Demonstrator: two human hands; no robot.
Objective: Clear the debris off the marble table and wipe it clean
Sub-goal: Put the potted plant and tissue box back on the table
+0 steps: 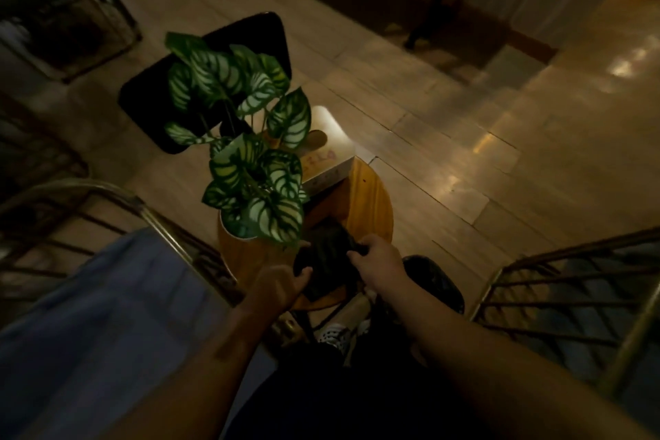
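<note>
dark cloth (326, 257) bunched on round wooden top (368, 196), long axis running away from body; right hand (378, 261) fingers clamped on its right edge, left hand (280, 284) at left edge, grip unclear.

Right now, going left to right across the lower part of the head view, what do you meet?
Blue fabric → left hand → dark cloth → right hand → wire chair.
</note>
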